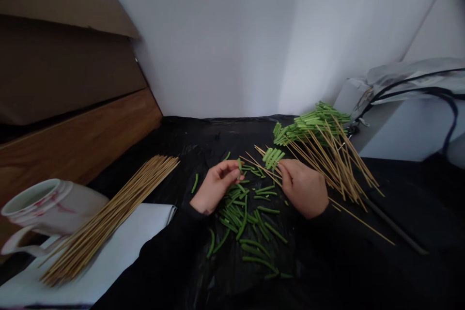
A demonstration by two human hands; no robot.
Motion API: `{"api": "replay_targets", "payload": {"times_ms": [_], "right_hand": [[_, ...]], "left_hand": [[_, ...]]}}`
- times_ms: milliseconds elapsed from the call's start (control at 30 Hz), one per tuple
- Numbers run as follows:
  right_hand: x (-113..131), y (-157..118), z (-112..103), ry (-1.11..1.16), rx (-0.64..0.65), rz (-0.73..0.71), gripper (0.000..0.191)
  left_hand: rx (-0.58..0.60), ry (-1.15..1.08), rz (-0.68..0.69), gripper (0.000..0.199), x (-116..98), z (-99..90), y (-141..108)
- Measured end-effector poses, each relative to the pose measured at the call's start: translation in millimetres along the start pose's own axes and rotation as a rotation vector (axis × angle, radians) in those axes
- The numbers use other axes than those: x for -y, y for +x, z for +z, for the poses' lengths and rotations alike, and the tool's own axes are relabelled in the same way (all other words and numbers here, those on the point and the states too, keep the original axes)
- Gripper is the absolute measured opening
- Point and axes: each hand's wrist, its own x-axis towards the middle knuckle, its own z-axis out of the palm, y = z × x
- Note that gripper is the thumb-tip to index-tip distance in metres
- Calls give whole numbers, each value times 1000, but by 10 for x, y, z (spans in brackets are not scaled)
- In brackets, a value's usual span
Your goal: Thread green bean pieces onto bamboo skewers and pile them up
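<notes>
My left hand (218, 185) pinches a short piece of green bean (240, 164) between thumb and fingers, above the loose pile. To its right, my right hand (305, 186) is closed on a skewer, mostly hidden by the fingers, with several bean pieces (273, 157) threaded side by side at its end. Loose cut green beans (236, 213) lie on the black plastic sheet (196, 138) below and between my hands. Behind my right hand, a stack of threaded beans (312, 123) has its skewers (337, 160) fanning toward the right front.
A bundle of bare wooden skewers (119, 218) lies on white paper (145, 223) at the left, beside a white mug (54, 206). A cardboard box (65, 58) stands at far left. White boxes (395, 126) and black cables (428, 89) are at right.
</notes>
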Motion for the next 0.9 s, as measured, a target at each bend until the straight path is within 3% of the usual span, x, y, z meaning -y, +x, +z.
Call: {"api": "replay_targets", "payload": {"times_ms": [100,233,900], "right_hand": [[94,-57,25,58,37,-61,27],[215,-130,47,124,76,-168,25],[248,-158,83,104,124,-209,24]], "left_hand": [[-46,-317,-155,25,-17,-79,26],[-90,-467,-244,21,-21,-128,52],[-136,-439,-219,20,-28,-113,55]]}}
